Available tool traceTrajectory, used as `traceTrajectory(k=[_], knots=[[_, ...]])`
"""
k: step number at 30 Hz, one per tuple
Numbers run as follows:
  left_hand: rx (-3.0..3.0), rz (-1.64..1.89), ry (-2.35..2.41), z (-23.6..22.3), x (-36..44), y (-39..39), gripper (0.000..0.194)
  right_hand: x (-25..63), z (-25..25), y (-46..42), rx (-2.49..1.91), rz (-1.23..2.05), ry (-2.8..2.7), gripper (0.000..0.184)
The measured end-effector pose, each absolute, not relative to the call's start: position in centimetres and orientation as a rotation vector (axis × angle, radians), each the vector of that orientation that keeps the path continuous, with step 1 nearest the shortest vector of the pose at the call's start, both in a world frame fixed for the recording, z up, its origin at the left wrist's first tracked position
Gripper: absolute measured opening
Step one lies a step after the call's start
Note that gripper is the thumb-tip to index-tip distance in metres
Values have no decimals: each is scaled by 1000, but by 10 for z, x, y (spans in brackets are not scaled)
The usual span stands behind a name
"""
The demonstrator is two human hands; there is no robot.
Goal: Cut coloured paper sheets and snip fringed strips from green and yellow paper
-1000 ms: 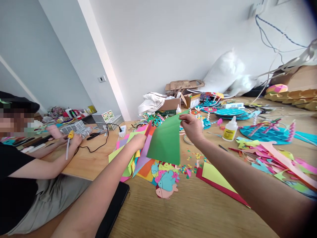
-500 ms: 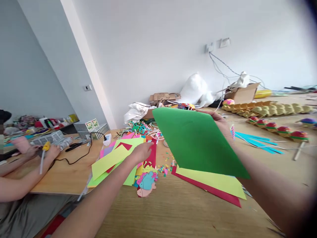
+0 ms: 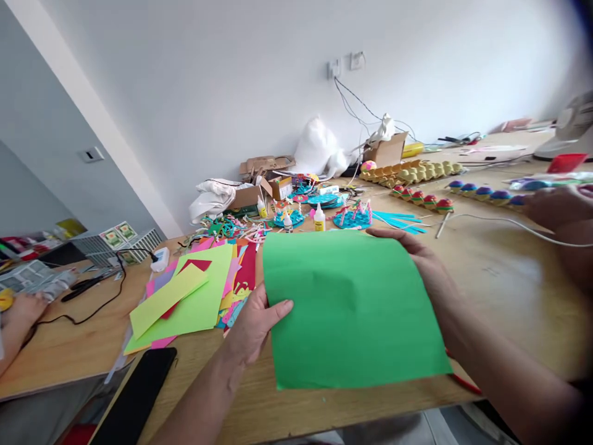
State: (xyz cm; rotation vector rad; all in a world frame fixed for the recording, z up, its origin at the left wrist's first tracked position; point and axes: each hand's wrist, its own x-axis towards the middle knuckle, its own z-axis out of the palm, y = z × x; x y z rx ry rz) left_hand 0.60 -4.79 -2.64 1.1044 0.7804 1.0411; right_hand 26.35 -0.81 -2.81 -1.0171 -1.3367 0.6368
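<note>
A sheet of green paper (image 3: 352, 315) is held up over the front of the table, slightly bent. My left hand (image 3: 259, 321) grips its left edge, thumb on the face towards me and fingers behind. At the upper right corner my right hand (image 3: 412, 253) has the sheet, its fingers partly hidden behind the paper. Left of my left hand lies a pile of coloured paper (image 3: 204, 303), with a narrow yellow-green piece (image 3: 169, 296) across the top. Small coloured cut-outs (image 3: 231, 306) lie between that pile and my left hand.
Glue bottles (image 3: 319, 217) and blue decorated pieces (image 3: 353, 216) stand behind the sheet. Painted egg-carton strips (image 3: 422, 199) and blue paper strips (image 3: 401, 221) lie right. A black phone-like slab (image 3: 136, 395) is at front left. Other people's hands show at left (image 3: 28, 306) and right (image 3: 560, 207).
My left hand has come from above the paper pile to the green sheet's left edge and taken hold. The sheet has tilted to face me, and the view has swung right.
</note>
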Motion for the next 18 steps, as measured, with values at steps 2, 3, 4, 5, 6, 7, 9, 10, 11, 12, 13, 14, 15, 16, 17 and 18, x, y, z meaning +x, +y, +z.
traceTrajectory(k=[2,3,4,5,6,7,9,10,11,12,13,14,15,16,17,18], knots=[[1078,1039,842,-35,6,-55,50,270,-41,-30,-1045,748,-1348,36],[1064,1042,867,-40,5,-58,50,275,-48,-40,-1045,728,-1410,42],[1047,1046,891,-45,5,-61,51,279,-55,-50,-1025,646,-1499,45],[1029,1058,914,-51,4,-64,51,284,-63,-58,-1032,522,-1613,44],[1012,1078,935,-57,3,-66,51,288,-70,-66,-1073,427,-1745,44],[997,1103,959,-63,2,-68,52,291,-77,-74,-1083,343,-1866,45],[982,1145,1005,-76,-2,-71,53,293,-89,-90,-1105,256,-2036,48],[981,1153,1031,-81,-3,-72,53,292,-93,-97,-1117,238,-2094,48],[987,1146,1061,-86,-5,-73,52,290,-97,-104,-1134,239,-2160,47],[1003,1128,1086,-91,-7,-74,53,288,-99,-111,-1152,221,-2199,46],[1029,1111,1103,-94,-9,-75,56,285,-100,-116,-1159,223,-2245,45],[1063,1097,1116,-97,-11,-76,61,283,-101,-121,-1155,215,-2275,44],[1094,1085,1124,-99,-12,-77,69,280,-102,-124,-1143,201,-2289,44],[1112,1080,1133,-100,-13,-79,77,279,-103,-127,-1128,188,-2297,45],[1120,1084,1151,-101,-14,-81,85,278,-104,-128,-1115,172,-2295,46],[1122,1094,1182,-101,-15,-84,88,278,-105,-129,-1106,157,-2290,47]])
